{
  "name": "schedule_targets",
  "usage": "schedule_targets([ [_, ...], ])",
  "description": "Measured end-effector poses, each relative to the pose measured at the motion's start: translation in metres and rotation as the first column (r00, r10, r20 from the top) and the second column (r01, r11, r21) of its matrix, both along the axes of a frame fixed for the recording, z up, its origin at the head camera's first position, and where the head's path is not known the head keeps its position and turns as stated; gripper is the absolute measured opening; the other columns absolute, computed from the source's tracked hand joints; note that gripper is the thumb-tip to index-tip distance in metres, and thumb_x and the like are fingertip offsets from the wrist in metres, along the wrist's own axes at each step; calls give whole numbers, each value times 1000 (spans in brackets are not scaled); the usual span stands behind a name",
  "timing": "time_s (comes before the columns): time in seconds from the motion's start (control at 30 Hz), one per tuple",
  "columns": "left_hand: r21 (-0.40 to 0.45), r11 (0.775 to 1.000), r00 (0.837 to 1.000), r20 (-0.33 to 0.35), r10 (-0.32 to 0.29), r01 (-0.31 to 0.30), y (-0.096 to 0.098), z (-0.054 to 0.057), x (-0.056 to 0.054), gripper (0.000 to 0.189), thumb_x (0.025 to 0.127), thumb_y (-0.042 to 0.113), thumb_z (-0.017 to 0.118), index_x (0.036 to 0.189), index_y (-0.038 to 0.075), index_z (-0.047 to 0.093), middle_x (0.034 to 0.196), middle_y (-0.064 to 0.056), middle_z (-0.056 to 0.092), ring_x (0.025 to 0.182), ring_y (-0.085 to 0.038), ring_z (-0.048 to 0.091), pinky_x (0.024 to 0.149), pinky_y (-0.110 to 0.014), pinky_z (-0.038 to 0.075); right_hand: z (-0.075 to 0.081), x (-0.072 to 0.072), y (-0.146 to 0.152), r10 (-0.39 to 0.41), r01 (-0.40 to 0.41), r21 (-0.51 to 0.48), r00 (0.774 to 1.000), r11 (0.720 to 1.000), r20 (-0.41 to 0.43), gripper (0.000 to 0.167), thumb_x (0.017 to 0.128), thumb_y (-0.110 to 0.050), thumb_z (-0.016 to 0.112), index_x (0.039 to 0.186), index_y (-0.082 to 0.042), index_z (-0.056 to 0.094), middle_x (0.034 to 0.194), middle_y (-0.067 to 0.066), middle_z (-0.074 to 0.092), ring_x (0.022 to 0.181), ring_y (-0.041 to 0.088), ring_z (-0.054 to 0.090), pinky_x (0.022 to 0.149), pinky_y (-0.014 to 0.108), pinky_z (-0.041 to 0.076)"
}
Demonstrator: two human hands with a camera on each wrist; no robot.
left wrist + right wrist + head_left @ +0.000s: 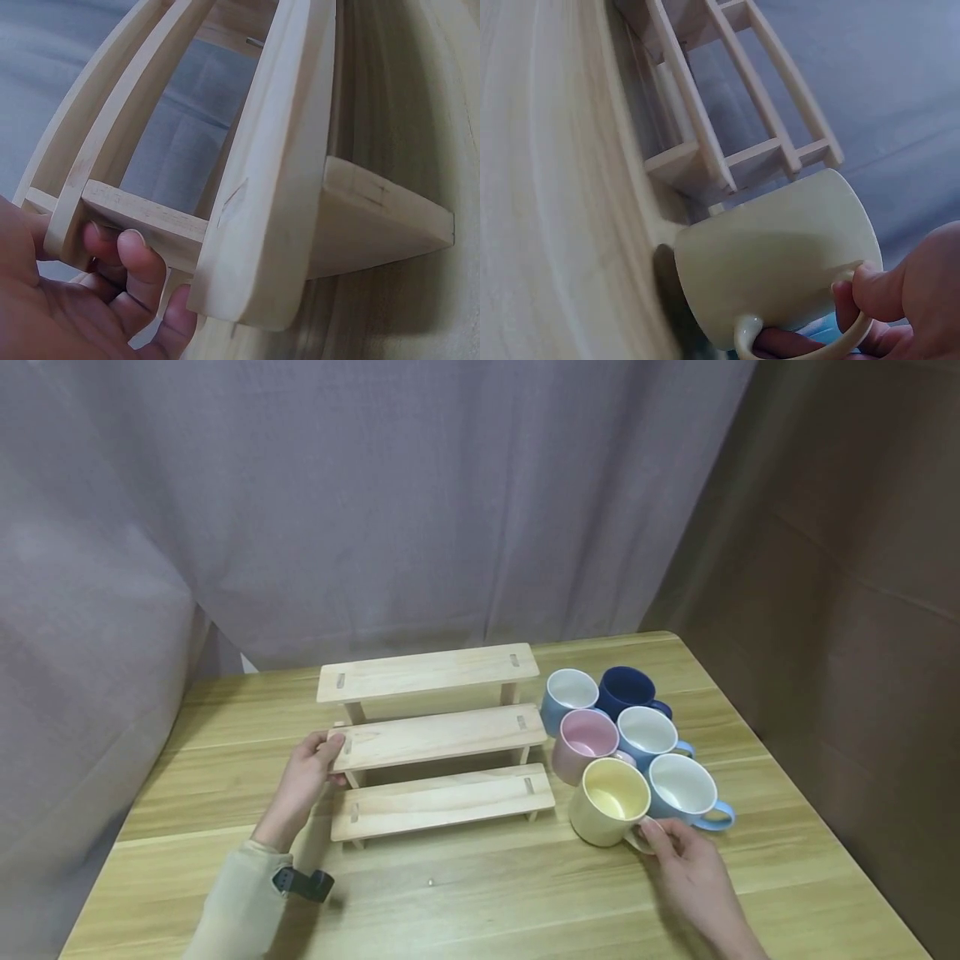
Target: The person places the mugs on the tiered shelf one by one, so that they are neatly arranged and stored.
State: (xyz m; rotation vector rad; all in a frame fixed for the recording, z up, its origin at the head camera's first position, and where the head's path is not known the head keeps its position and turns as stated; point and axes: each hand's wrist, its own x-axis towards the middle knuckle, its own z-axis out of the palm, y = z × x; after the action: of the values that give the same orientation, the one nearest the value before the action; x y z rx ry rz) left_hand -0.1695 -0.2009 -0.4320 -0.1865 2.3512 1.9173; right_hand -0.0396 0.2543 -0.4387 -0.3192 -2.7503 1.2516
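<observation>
A three-step wooden rack (442,737) stands on the table. At the left end of its middle step, my left hand (303,781) grips the board, thumb on top and fingers curled beneath; the left wrist view shows those fingers (139,262) under the board. Just right of the lowest step is a pale yellow mug (596,818). My right hand (693,872) pinches its handle between thumb and fingers. In the right wrist view the mug (772,251) has a dark shadow beside its base; whether it touches the table I cannot tell.
Behind the yellow mug stand a pink mug (572,762), a dark blue mug (617,700) and several light blue mugs with white insides, such as one light blue mug (678,810). A grey curtain (420,510) hangs behind the wooden table (480,902).
</observation>
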Motion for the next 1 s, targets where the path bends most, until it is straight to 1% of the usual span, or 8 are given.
schedule_targets([
  [0.17,-1,1000,1000,-6,0,0,0,1,0,43,105,27,42,127,-10,44,92,-7,57,73,-11,55,62,-23,51,16,2,0,21,-22,32,999,999,39,35,102,-33,50,105,-2,67,100,10,70,82,12,62,73,23,48],
  [0.4,6,1000,1000,-10,11,-11,0,-1,-1,41,105,25,43,126,-10,45,91,-7,57,71,-11,55,61,-22,51,38,3,-1,47,-47,0,997,999,53,36,103,-36,48,103,-4,64,102,11,69,82,16,64,70,24,51],
  [0.5,19,1000,1000,0,16,-16,0,-1,-1,41,105,25,42,127,-10,45,89,-5,58,70,-10,55,60,-22,51,50,2,0,60,-59,-16,997,998,56,37,103,-38,47,103,-4,64,102,9,69,83,15,64,71,25,52],
  [0.57,25,1000,1000,0,17,-17,0,-1,-1,41,105,25,42,127,-10,44,88,-4,58,69,-9,55,59,-22,51,58,1,1,68,-68,-6,996,998,60,39,102,-40,47,104,-6,65,101,8,69,85,14,62,71,25,51],
  [0.7,18,1000,1000,-11,18,-18,1,-1,-1,41,105,25,43,126,-10,45,89,-6,58,69,-10,55,59,-22,51,72,-2,3,91,-91,18,995,996,27,37,102,-39,49,103,-6,66,100,7,69,83,9,61,70,23,50],
  [0.77,13,1000,1000,-14,19,-19,1,-2,-2,41,105,25,43,126,-10,45,90,-7,57,70,-10,55,60,-22,51,78,-5,4,116,-116,8,993,993,-6,36,102,-36,50,104,-3,65,103,10,69,84,7,63,70,23,53],
  [0.9,10,1000,1000,-16,21,-20,1,-3,-2,40,105,25,43,125,-10,46,90,-8,57,70,-11,55,60,-22,51,92,-12,4,175,-176,-3,983,984,-54,35,103,-32,50,104,0,64,107,15,69,86,7,65,70,24,56],
  [1.0,17,1000,1000,-16,23,-23,1,-5,-2,40,105,25,43,125,-9,46,90,-8,57,70,-11,55,60,-23,51,103,-19,1,215,-215,6,974,977,-73,34,103,-31,50,105,0,65,107,15,69,85,8,67,70,25,56],
])
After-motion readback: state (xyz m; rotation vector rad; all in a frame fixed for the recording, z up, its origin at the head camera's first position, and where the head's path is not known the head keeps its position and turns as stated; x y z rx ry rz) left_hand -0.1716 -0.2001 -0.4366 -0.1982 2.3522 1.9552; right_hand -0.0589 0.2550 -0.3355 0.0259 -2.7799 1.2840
